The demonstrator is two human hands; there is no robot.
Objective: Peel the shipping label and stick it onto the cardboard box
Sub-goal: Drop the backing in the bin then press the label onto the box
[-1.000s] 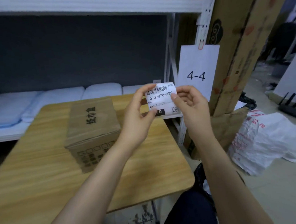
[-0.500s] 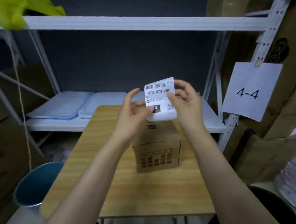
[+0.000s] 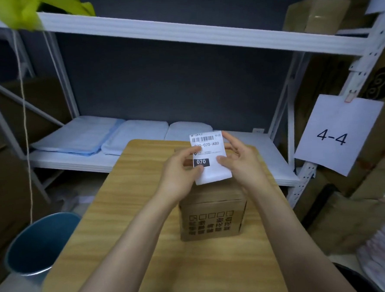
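A white shipping label (image 3: 210, 158) with a barcode and a black "070" patch is held upright just above the cardboard box (image 3: 212, 216). My left hand (image 3: 178, 171) pinches the label's left edge between thumb and fingers. My right hand (image 3: 239, 158) grips its right edge, fingers curled behind it. The brown box stands on the wooden table (image 3: 128, 217), its front face printed with small squares and characters. Its top is mostly hidden behind my hands and the label.
A white metal shelf (image 3: 135, 36) stands behind the table, with folded pale blue cloths (image 3: 96, 138) on its lower level. A blue bin (image 3: 37, 243) sits at the left. A "4-4" paper sign (image 3: 335, 134) hangs at right, above cardboard and white bags (image 3: 383, 256).
The view swung from the right to face the box, which now sits in front of me. Both hands lowered the label from chest height to just over the box top.
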